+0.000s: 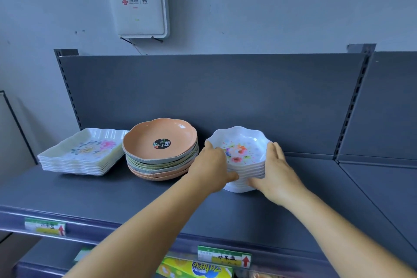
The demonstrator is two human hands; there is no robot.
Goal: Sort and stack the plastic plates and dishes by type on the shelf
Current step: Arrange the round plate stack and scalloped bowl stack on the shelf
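Three stacks stand on the dark grey shelf [112, 196]. At the left lies a pile of square white floral plates [83, 153]. In the middle sits a pile of round scalloped plates [161, 149] in orange, green and grey, the top one orange with a black sticker. To the right is a stack of small white floral dishes [242, 149]. My left hand [212, 165] grips that stack's left side and my right hand [274, 169] grips its right side, fingers curled under the lower dishes.
A dark back panel [214, 97] closes the shelf behind the stacks. A white router box [136, 2] hangs on the wall above. Price tags [224, 257] sit on the shelf's front edge, with a yellow package [194, 269] on the shelf below. Bare shelf extends to the right [327, 198].
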